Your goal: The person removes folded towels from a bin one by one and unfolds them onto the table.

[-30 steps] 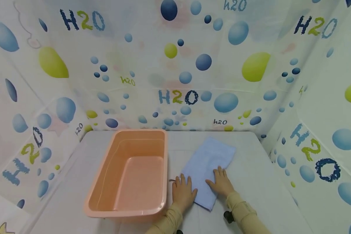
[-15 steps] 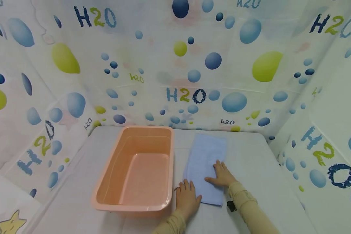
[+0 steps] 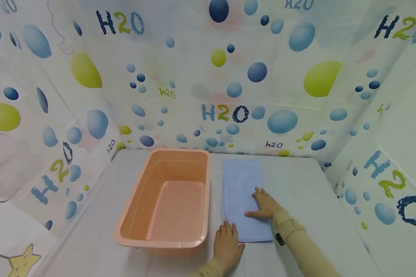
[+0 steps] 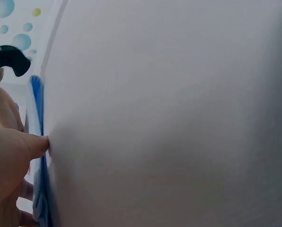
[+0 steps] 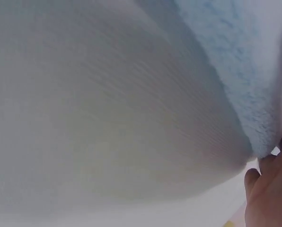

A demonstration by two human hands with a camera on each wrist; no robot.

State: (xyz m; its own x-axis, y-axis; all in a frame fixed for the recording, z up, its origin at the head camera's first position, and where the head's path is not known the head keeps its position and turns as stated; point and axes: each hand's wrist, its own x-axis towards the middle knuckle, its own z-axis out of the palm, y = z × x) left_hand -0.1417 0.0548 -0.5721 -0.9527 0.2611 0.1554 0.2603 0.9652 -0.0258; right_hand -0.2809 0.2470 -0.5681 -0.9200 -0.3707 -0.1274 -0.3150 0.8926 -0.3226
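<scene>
Bubble-print curtains stand around the white table (image 3: 298, 184). On it, a folded light blue towel (image 3: 240, 192) lies long-ways, pointing away, just right of an empty orange plastic tub (image 3: 170, 200). The right hand (image 3: 265, 204) lies flat on it, fingers spread. The left hand (image 3: 227, 246) rests flat at its near left corner.
</scene>
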